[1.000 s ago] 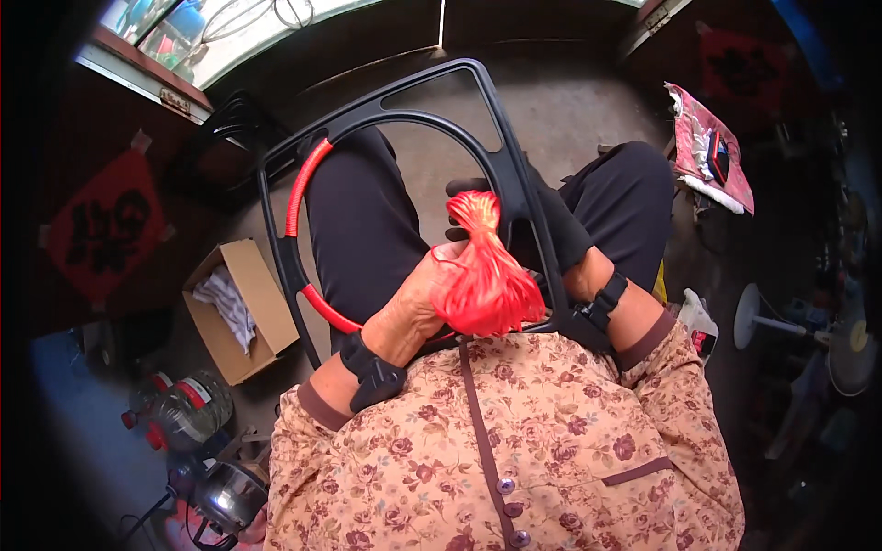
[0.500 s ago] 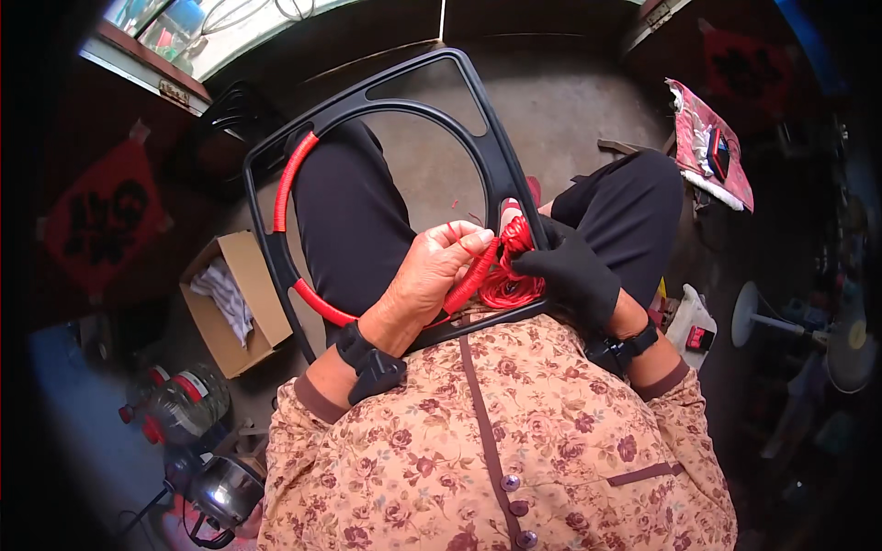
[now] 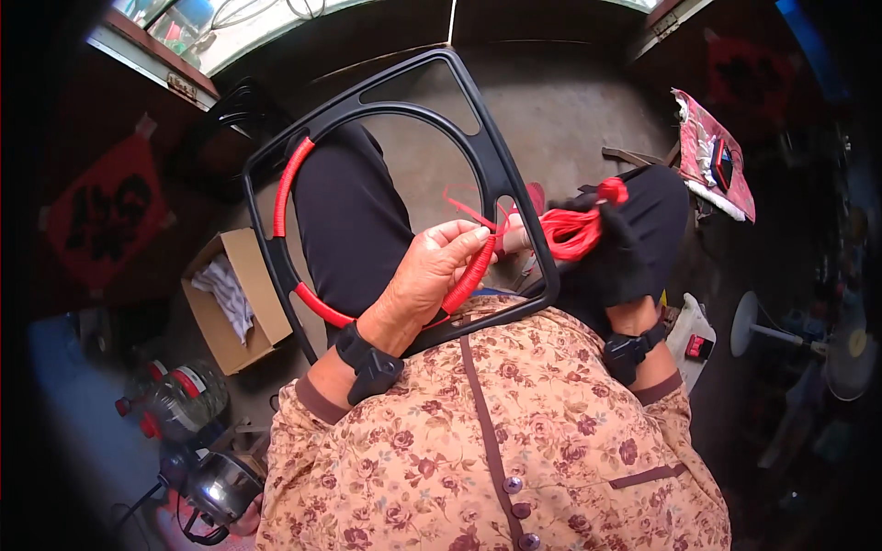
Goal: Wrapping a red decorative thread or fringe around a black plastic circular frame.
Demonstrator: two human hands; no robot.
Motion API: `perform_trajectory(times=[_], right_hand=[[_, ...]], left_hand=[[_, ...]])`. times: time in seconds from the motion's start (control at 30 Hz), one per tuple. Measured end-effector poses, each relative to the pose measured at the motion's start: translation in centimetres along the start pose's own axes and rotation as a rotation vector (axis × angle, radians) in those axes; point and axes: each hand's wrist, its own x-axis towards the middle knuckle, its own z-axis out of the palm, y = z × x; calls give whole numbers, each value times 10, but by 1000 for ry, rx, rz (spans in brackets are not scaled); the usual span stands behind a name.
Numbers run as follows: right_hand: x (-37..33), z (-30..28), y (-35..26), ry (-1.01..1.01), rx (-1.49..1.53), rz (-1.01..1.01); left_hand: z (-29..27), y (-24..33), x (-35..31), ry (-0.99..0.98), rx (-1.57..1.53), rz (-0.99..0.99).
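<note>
A black frame with a round opening rests across my lap. Red cord is wound tightly round parts of its ring, on the left, lower left and right. My bare left hand pinches the red cord at the top of the right-hand winding, thumb against forefinger. A loose loop of cord stands up beside these fingertips. To the right of the frame, my right hand, in a black glove, is closed on a hank of red cord. A strand runs from the winding toward the hank.
A cardboard box with a striped cloth stands left of my legs. Large clear bottles and a metal kettle are at lower left. To the right are a white fan and a stool with a pink cover.
My right hand has drawn the hank of cord out from within the frame to the right, past its edge. My left hand keeps its pinch at nearly the same place.
</note>
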Motion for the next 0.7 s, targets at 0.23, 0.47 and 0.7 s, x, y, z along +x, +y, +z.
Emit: perform_trajectory(times=[0.23, 0.47, 0.7], right_hand=[[-33, -48, -105, -205, 353, -179], [-35, -11, -96, 300, -399, -362], [52, 35, -24, 51, -1184, -507]], left_hand=[[-3, 5, -2, 3, -39, -25], [-1, 7, -3, -10, -93, 6], [9, 6, -5, -69, -21, -78]])
